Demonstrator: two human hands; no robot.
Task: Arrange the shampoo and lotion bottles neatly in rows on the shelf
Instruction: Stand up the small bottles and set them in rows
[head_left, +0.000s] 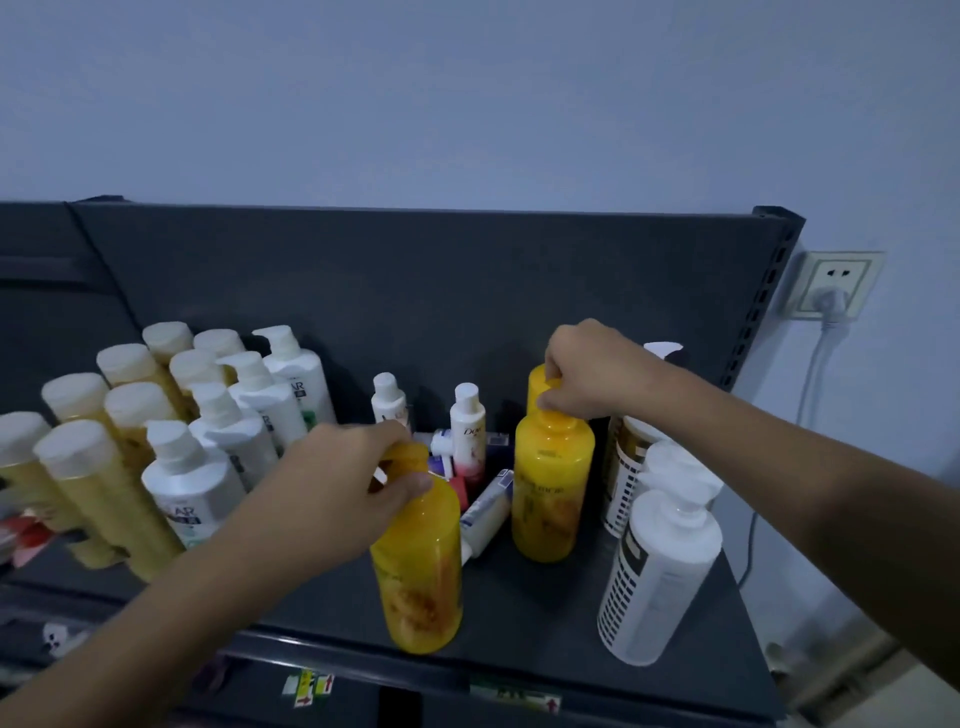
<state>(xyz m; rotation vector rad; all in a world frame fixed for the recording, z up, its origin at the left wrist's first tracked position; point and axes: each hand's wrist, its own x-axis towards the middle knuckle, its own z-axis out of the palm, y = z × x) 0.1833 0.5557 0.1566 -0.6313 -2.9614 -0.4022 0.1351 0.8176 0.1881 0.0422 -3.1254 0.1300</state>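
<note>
My left hand (343, 483) grips the cap of a yellow bottle (421, 577) standing near the front edge of the dark shelf (519, 623). My right hand (587, 374) is closed on the cap of a second yellow bottle (550, 488) further back, and a third yellow bottle (537, 387) stands right behind it, partly hidden. Pale yellow bottles (104, 478) and white pump bottles (197, 483) stand in rows on the left. Tall white pump bottles (660, 577) stand at the right.
Small white bottles (467, 431) stand at the back centre, with small tubes (485, 512) lying between the yellow bottles. The shelf's back panel (415, 280) rises behind. A wall socket (831, 283) with a plugged cable is at the right.
</note>
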